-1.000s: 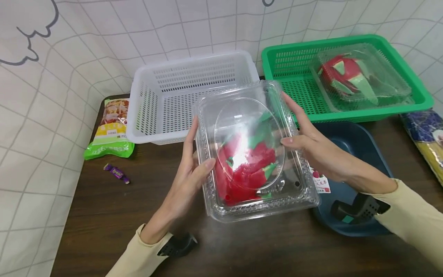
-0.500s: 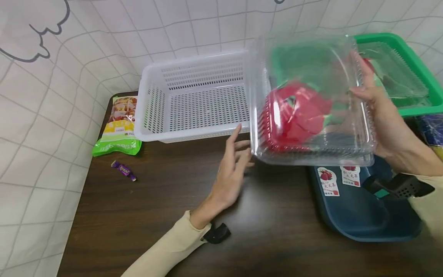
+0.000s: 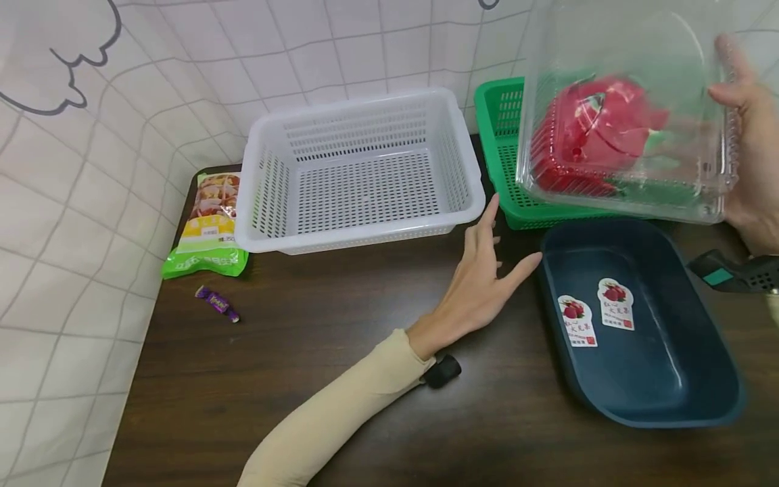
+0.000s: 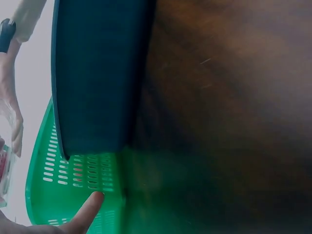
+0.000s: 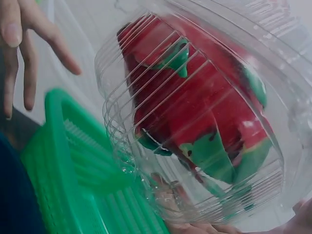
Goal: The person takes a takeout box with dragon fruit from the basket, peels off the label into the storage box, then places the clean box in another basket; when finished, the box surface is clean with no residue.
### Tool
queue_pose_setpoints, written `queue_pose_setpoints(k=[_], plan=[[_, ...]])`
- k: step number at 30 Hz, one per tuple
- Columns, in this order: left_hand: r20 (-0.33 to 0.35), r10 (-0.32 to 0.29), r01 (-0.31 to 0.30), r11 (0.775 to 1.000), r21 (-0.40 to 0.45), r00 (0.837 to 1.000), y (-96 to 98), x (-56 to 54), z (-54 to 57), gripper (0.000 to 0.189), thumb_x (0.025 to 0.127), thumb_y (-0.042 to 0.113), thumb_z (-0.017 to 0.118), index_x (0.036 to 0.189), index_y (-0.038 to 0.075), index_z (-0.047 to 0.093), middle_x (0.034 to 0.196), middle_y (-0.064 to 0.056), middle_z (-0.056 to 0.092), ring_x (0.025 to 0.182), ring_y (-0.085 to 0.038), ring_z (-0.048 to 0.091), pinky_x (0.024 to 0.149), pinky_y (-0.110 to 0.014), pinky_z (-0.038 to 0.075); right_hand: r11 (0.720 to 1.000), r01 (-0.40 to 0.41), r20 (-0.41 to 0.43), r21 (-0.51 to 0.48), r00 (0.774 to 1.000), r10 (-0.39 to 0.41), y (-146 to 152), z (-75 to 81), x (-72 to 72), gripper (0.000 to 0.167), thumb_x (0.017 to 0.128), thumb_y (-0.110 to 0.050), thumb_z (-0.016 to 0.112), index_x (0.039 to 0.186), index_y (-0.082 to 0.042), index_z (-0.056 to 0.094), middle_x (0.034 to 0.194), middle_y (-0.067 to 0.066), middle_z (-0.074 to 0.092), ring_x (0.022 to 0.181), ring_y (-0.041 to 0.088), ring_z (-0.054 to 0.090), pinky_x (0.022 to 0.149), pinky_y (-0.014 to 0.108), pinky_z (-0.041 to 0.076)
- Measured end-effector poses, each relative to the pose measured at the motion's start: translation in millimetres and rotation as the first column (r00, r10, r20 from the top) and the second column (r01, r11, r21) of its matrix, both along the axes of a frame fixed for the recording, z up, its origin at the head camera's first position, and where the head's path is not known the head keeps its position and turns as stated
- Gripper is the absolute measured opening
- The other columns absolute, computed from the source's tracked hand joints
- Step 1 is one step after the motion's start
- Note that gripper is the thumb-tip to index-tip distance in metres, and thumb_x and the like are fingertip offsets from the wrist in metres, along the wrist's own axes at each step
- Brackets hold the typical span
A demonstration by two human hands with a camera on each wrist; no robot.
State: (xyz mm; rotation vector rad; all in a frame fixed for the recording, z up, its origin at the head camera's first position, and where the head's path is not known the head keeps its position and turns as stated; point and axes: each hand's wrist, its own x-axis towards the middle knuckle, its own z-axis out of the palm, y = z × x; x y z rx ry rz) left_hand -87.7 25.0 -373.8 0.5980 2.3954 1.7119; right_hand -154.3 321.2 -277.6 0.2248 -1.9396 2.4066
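Note:
A clear plastic clamshell box with a red and green dragon fruit inside is held up over the green basket. My right hand grips it by its right side, thumb on the near face and the other fingers mostly hidden behind. In the right wrist view the dragon fruit shows through the ribbed plastic. My left hand holds nothing; its fingers are spread above the table, between the white basket and the dark blue basin. The thumb tip appears close to the basin's left rim.
Two dragon fruit stickers are on the basin's inside. A bag of food lies left of the white basket, and a purple wrapped candy lies on the dark wooden table. A white grid-patterned cloth stands behind.
My left hand has let go of the box and moved right across the table. My right hand has carried the box up and right, from in front of the white basket to over the green one.

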Motion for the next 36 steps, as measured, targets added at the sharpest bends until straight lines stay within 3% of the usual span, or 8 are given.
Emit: queue_pose_setpoints(k=[2, 7, 14, 17, 22, 24, 29, 36], plan=[[0.018, 0.021, -0.021, 1.000, 0.001, 1.000, 7.7, -7.6, 1.6, 0.097, 0.102, 0.043, 0.064, 0.168, 0.034, -0.006, 0.167, -0.010, 0.020, 0.150, -0.027, 0.035, 0.114, -0.036, 0.045, 1.000, 0.014, -0.005, -0.010, 1.000, -0.014, 4.8, 1.2, -6.9, 0.059, 0.113, -0.017, 0.031, 0.165, -0.043, 0.020, 0.164, -0.001, 0.026, 0.145, 0.028, 0.035, 0.076, 0.024, 0.061], [0.086, 0.057, -0.054, 0.998, -0.033, 0.995, 25.8, -23.3, 6.9, 0.099, 0.101, 0.049, 0.063, 0.168, 0.033, -0.008, 0.170, -0.008, 0.015, 0.153, -0.025, 0.028, 0.122, -0.051, 0.033, 0.999, 0.032, 0.030, -0.034, 0.999, -0.031, 13.9, 8.9, -23.4, 0.060, 0.110, -0.015, 0.038, 0.161, -0.045, 0.032, 0.148, -0.002, 0.043, 0.122, 0.014, 0.049, 0.078, 0.026, 0.062], [0.119, 0.089, -0.092, 0.995, 0.026, 0.989, 41.6, -42.8, 7.5, 0.097, 0.105, 0.044, 0.060, 0.167, 0.026, -0.012, 0.174, -0.007, 0.007, 0.159, -0.025, 0.016, 0.125, -0.050, 0.028, 0.987, 0.060, 0.140, 0.150, 0.987, -0.081, 22.3, 11.5, -35.1, 0.062, 0.113, -0.022, 0.036, 0.163, -0.054, 0.015, 0.175, -0.003, -0.005, 0.159, 0.033, 0.013, 0.059, 0.022, 0.059], [0.121, 0.093, -0.101, 0.993, 0.062, 0.988, 42.0, -47.3, 6.3, 0.097, 0.105, 0.041, 0.061, 0.167, 0.026, -0.013, 0.175, -0.003, 0.002, 0.160, -0.021, 0.008, 0.127, -0.048, 0.021, 0.971, 0.006, 0.177, 0.240, 0.983, -0.050, 20.7, 12.2, -39.8, 0.061, 0.115, -0.026, 0.033, 0.162, -0.055, 0.008, 0.175, 0.003, -0.009, 0.159, 0.041, 0.012, 0.057, 0.024, 0.059], [0.104, 0.095, -0.106, 0.989, 0.102, 0.990, 41.7, -49.4, 4.7, 0.098, 0.104, 0.039, 0.064, 0.168, 0.026, -0.010, 0.175, 0.001, 0.001, 0.160, -0.017, 0.007, 0.128, -0.045, 0.019, 0.964, -0.040, 0.201, 0.261, 0.979, -0.014, 11.9, 17.3, -52.1, 0.065, 0.114, -0.023, 0.036, 0.165, -0.048, 0.006, 0.174, 0.003, -0.001, 0.109, 0.028, 0.065, 0.055, 0.025, 0.058], [0.099, 0.093, -0.104, 0.988, 0.111, 0.991, 41.5, -49.3, 4.0, 0.098, 0.103, 0.038, 0.065, 0.168, 0.025, -0.009, 0.175, 0.001, 0.003, 0.160, -0.016, 0.008, 0.128, -0.044, 0.020, 0.967, -0.056, 0.208, 0.247, 0.978, 0.004, 6.9, 17.8, -57.2, 0.066, 0.113, -0.021, 0.037, 0.166, -0.046, 0.005, 0.173, 0.003, -0.001, 0.091, 0.015, 0.062, 0.057, 0.024, 0.058], [0.084, 0.092, -0.103, 0.985, 0.136, 0.992, 41.8, -47.3, 2.8, 0.101, 0.102, 0.035, 0.068, 0.168, 0.022, -0.008, 0.174, 0.000, 0.011, 0.158, -0.013, 0.016, 0.126, -0.041, 0.024, 0.965, -0.118, 0.238, 0.232, 0.969, 0.061, -1.7, 14.5, -62.4, 0.068, 0.113, -0.022, 0.036, 0.166, -0.043, 0.000, 0.168, 0.002, 0.012, 0.102, 0.011, 0.061, 0.062, 0.022, 0.055], [0.088, 0.122, -0.135, 0.977, 0.164, 0.989, 42.6, -45.1, 3.8, 0.104, 0.100, 0.035, 0.071, 0.168, 0.019, -0.007, 0.174, 0.002, 0.016, 0.156, -0.009, 0.023, 0.125, -0.037, 0.027, 0.964, -0.159, 0.269, 0.211, 0.958, 0.099, -9.4, 9.4, -64.5, 0.070, 0.113, -0.023, 0.036, 0.167, -0.040, -0.004, 0.122, 0.006, 0.046, 0.077, 0.016, 0.066, 0.051, 0.025, 0.047]])
